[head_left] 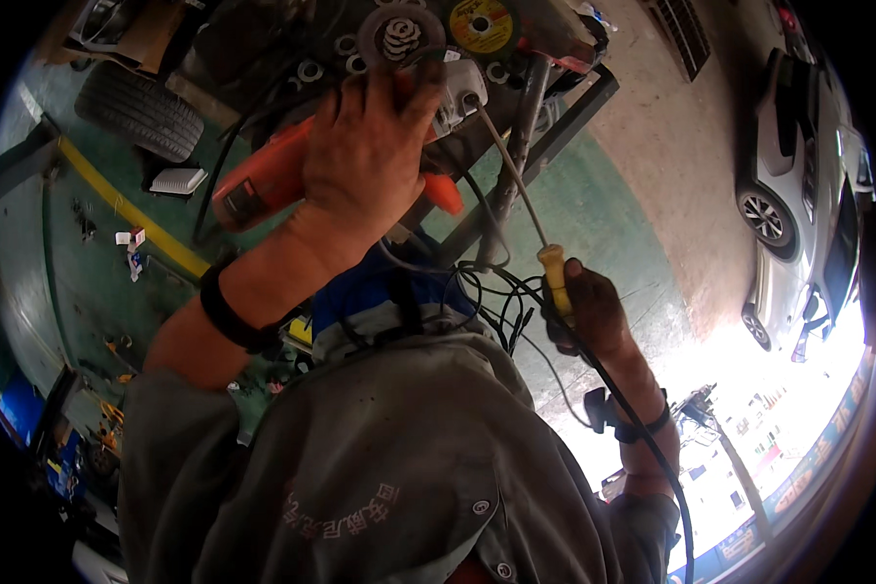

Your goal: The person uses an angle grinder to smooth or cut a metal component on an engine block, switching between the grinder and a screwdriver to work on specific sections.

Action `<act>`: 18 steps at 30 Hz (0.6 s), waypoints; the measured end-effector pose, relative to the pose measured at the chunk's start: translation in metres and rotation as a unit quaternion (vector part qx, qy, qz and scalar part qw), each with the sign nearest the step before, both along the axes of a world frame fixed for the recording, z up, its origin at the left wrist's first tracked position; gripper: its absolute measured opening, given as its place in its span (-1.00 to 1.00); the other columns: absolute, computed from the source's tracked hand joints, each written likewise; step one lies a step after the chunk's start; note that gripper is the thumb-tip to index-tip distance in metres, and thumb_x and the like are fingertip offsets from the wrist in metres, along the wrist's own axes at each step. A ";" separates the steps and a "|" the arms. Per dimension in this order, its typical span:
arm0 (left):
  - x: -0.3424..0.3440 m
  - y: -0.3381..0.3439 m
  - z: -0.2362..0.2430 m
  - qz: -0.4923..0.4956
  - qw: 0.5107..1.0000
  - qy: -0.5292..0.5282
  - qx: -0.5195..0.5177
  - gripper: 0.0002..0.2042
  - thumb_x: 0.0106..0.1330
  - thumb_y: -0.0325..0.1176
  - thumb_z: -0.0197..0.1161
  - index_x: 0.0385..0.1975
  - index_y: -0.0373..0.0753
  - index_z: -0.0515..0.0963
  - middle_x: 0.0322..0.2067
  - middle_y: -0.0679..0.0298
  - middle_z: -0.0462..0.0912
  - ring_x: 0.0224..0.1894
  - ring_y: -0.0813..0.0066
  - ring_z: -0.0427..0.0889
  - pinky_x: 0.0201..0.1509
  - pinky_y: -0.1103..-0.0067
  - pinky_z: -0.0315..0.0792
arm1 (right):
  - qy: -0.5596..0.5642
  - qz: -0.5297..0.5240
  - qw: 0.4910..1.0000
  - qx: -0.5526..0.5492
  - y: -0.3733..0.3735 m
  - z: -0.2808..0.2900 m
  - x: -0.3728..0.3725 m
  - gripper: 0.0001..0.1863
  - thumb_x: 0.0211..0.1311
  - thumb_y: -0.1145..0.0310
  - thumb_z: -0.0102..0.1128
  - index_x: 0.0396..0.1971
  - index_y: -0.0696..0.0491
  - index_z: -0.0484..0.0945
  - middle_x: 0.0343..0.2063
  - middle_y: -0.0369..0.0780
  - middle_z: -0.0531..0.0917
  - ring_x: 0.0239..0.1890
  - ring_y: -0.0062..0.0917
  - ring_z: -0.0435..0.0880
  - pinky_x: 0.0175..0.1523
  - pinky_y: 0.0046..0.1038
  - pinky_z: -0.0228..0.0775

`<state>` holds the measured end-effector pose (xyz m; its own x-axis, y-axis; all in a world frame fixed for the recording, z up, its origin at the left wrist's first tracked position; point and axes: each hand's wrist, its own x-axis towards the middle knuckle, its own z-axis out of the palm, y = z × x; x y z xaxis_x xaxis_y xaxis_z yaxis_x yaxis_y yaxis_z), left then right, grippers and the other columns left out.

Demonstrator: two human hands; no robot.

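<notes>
1. Hands first: the left hand was wrapped over the orange and grey grinder, fingers curled around its body near the head, thumb side toward the far end.
2. The grinder lay slanted across the middle of the view, its orange handle pointing left and its grey head to the right, under the far fingertips.
3. The right hand was closed around the yellow handle of a screwdriver, low and right of the grinder.
4. The screwdriver's thin shaft ran up and left from that handle, and its tip met the grey head; the exact contact spot was too small to make out.
5. A black cable ran down along the right forearm, and a tangle of black wires hung between the two hands.
6. A black band circled the left wrist.
7. Beyond the left hand sat a grey disc and a yellow disc on a cluttered bench.
8. A tyre lay far left on the green floor.
9. A white car stood at the right edge.
</notes>
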<state>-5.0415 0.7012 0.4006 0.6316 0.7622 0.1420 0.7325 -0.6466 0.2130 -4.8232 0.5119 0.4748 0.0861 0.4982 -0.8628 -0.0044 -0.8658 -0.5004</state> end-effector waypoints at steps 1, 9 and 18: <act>0.000 -0.001 0.000 0.000 1.000 -0.002 0.005 -0.34 0.11 -0.31 0.39 0.28 -0.02 0.36 -0.05 0.05 0.45 -0.03 0.08 0.50 0.07 0.28 0.40 | 0.012 -0.041 0.998 -0.037 0.008 0.009 0.006 -0.49 0.56 -0.06 -0.13 -0.34 0.10 0.50 -0.67 -0.37 0.45 -0.69 -0.73 0.35 -0.58 -0.61 0.18; 0.000 0.000 0.000 -0.005 1.000 -0.004 0.023 -0.40 0.14 -0.33 0.34 0.25 -0.03 0.38 -0.09 0.04 0.45 -0.07 0.07 0.50 0.03 0.26 0.40 | -0.295 0.256 0.907 0.156 0.034 0.014 0.040 -0.69 0.53 0.22 0.00 -0.35 0.15 0.47 -0.65 -0.10 0.55 -0.63 -0.28 0.55 -0.51 -0.35 0.36; 0.003 -0.003 -0.001 -0.018 1.000 0.010 0.001 -0.54 0.30 -0.31 0.14 0.23 -0.14 0.40 -0.07 -0.07 0.51 -0.05 0.03 0.52 0.05 0.22 0.42 | -0.330 0.265 0.880 0.215 0.011 -0.001 0.040 -0.78 0.49 0.30 0.05 -0.30 0.14 0.48 -0.63 -0.09 0.57 -0.63 -0.27 0.58 -0.51 -0.30 0.40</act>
<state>-5.0387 0.6980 0.3991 0.6617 0.7382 0.1315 0.7124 -0.6736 0.1969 -4.7836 0.5231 0.4740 0.1551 0.8879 -0.4330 0.7575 -0.3883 -0.5248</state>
